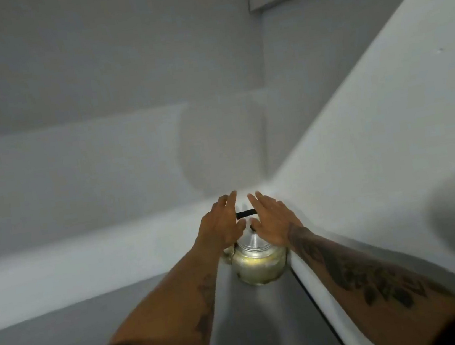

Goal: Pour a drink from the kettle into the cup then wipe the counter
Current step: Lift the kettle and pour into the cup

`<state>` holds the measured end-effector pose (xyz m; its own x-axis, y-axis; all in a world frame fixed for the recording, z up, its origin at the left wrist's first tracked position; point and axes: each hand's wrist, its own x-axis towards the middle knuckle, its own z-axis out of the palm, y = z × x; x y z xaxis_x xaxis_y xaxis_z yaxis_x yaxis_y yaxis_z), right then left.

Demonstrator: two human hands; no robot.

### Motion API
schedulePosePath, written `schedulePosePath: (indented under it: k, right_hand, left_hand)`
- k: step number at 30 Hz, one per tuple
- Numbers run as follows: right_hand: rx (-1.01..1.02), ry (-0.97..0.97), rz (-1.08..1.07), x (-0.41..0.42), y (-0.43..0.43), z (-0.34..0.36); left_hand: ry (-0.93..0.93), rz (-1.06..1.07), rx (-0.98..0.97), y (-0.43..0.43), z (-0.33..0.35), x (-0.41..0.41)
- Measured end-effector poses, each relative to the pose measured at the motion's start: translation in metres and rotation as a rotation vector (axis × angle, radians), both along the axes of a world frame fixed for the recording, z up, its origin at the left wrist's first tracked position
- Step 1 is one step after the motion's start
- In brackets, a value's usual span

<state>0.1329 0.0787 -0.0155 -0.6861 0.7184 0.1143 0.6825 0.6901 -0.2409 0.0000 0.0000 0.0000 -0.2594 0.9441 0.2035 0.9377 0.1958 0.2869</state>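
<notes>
Metal kettle (258, 263) sits on the grey table (258, 327), tight vs white ledge (363, 154) at right. Left hand (220, 225) & right hand (270, 221) both spread open above its lid, flanking the black handle (245, 214), gripping nothing.

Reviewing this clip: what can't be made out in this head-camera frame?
- Cup: none in view, so its place is unknown.
- Dull silver metal kettle: spout side hidden behind the left hand's wrist; black handle partly covered by both hands.
- Right hand: motion-blurred; contact with kettle unclear.
- Grey counter: blurred, spills undetectable.
</notes>
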Motion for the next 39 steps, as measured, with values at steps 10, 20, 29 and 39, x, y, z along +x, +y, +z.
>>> schedulePosePath:
  k: [10,20,29,39]
  right_hand:
    - [0.008,-0.094,0.033,-0.02,0.046,-0.033]
    - [-0.156,-0.051,0.089,-0.029,0.062,-0.024]
    - [-0.247,0.072,0.258,-0.043,-0.001,0.012]
    - [-0.403,0.228,0.498,-0.057,-0.139,0.039]
  left_hand:
    - [-0.064,0.039,-0.19,0.056,-0.043,-0.005]
    - [-0.178,0.015,-0.171,0.055,-0.045,-0.024]
    - [-0.364,-0.058,-0.11,-0.039,0.002,-0.055]
    - [-0.563,-0.016,-0.091,-0.199,0.025,-0.076]
